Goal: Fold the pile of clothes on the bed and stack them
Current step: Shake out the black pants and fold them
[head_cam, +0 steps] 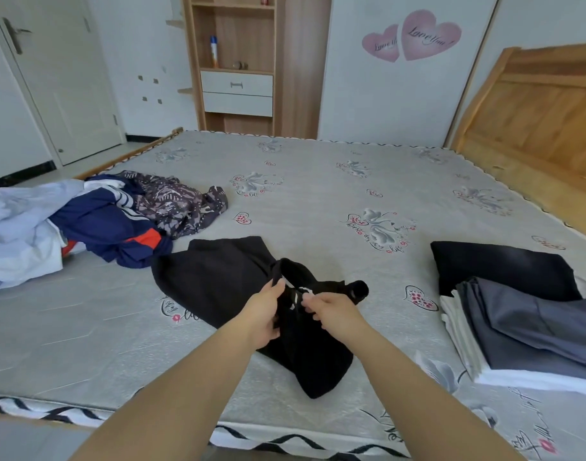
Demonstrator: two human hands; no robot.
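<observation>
head view: both hands' fingers [278,287] around black garment [215,277] on bed [318,181]

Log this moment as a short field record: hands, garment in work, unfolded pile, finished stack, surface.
left hand: left hand grips the black garment's bunched edge
right hand: right hand pinches the same edge, close beside the left
garment in work: black garment, partly lifted, the rest lying on the mattress
unfolded pile: navy jacket, patterned garment and pale blue cloth, heaped at left
finished stack: grey folded garment over white folded item, black folded piece behind
surface: mattress, grey, floral print
</observation>
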